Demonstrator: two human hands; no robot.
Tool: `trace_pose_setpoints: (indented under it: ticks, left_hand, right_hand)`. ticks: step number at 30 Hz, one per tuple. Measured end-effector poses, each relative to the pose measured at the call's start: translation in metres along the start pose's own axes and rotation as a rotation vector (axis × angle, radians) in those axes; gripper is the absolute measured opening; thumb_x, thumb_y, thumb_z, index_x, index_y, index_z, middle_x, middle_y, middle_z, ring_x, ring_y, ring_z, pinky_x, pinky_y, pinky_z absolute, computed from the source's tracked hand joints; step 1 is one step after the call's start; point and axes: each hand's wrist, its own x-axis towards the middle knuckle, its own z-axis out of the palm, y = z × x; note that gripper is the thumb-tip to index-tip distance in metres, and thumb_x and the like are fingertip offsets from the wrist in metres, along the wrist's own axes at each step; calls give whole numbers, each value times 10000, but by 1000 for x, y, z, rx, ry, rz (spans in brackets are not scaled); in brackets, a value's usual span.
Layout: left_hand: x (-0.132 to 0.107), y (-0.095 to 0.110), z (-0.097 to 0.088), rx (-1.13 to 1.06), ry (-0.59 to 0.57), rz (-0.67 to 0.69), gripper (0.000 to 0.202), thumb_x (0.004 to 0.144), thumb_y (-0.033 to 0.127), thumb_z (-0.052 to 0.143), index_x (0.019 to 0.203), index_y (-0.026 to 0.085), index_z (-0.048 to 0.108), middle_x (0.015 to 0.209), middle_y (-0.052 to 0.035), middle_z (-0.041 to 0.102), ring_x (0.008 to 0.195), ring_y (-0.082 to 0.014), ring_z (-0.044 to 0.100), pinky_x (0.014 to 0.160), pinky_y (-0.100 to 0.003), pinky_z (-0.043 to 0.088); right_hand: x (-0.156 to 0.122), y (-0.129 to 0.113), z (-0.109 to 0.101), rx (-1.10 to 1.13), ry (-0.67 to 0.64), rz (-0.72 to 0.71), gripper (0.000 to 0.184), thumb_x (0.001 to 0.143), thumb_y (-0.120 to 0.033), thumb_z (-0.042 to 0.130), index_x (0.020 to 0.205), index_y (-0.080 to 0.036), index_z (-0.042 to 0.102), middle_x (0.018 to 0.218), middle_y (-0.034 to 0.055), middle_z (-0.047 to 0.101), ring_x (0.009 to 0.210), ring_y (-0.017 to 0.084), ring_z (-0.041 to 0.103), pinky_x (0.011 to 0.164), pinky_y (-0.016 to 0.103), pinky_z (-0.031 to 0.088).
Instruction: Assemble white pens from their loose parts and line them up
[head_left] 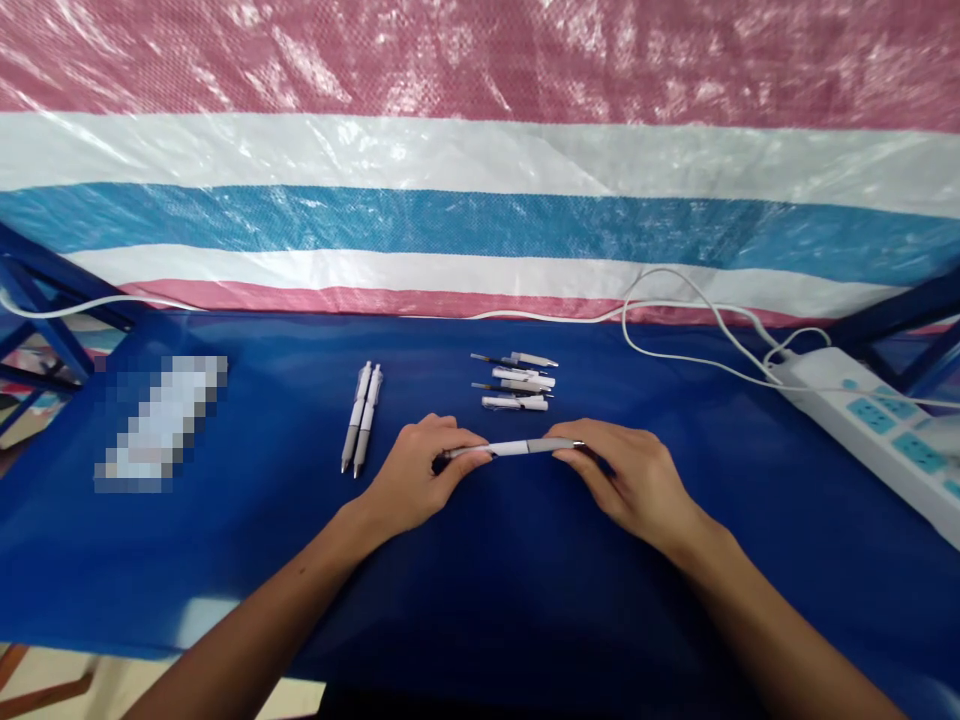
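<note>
A white and grey pen (517,448) lies level between my hands, just above the blue table (480,580). My left hand (420,478) pinches its left end and my right hand (630,480) pinches its right end. Two whole white pens (361,417) lie side by side to the left of my left hand. Behind the held pen sits a small pile of loose pen parts (517,385), white barrels and thin dark refills.
A white power strip (877,430) with blue sockets lies at the right, its white cables (675,320) trailing along the back edge. A blurred-out white object (161,420) sits at the left. A striped plastic sheet (480,200) hangs behind the table.
</note>
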Motion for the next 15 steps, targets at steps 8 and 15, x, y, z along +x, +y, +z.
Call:
trace_pose_setpoints:
  ticks: [8, 15]
  left_hand:
    - [1, 2, -3, -53, -47, 22, 359, 1016, 439, 525, 933, 192, 773, 701, -20, 704, 636, -156, 567, 630, -279, 456]
    - [0, -2, 3, 129, 135, 232, 305, 1030, 368, 525, 993, 172, 756, 744, -50, 734, 687, -172, 568, 685, -305, 494]
  right_hand:
    - [-1, -2, -2, -55, 35, -119, 428, 1071, -359, 382, 798, -177, 657, 618, 26, 625, 525, 126, 575, 525, 237, 442]
    - [1, -7, 3, 78, 53, 43, 459, 1060, -384, 400, 683, -183, 568, 531, -28, 486, 441, 91, 443, 469, 224, 342]
